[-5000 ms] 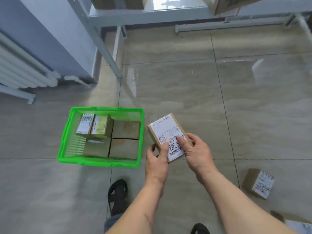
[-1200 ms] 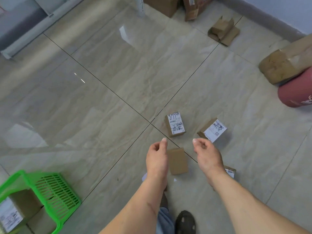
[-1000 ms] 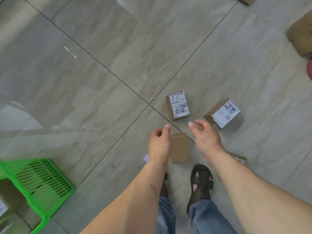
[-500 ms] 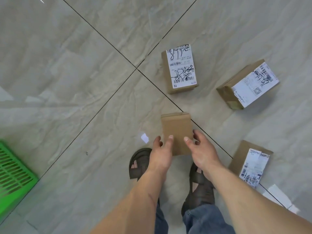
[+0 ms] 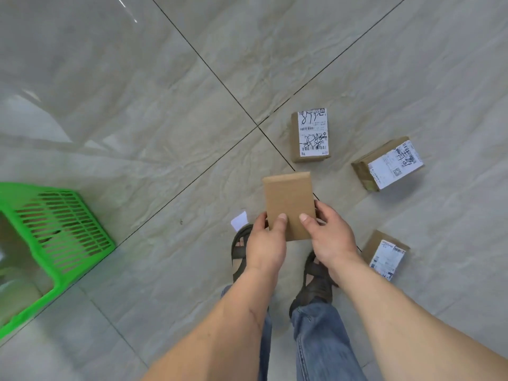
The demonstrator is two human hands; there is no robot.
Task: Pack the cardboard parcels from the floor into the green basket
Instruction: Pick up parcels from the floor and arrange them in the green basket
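I hold a plain brown cardboard parcel off the floor, blank face up, in both hands. My left hand grips its lower left edge with the thumb on top. My right hand grips its lower right edge the same way. Three labelled parcels lie on the tiles: one flat ahead, one tilted to the right, one beside my right arm. The green basket sits at the left edge, partly cut off, with blurred brown parcels inside.
My two sandalled feet stand on the grey tiled floor directly under my hands. A small white paper scrap lies by my left foot. Bare tiles stretch between me and the basket.
Both hands have closed on the plain parcel and lifted it from the floor. The view has swung left, bringing more of the green basket back in.
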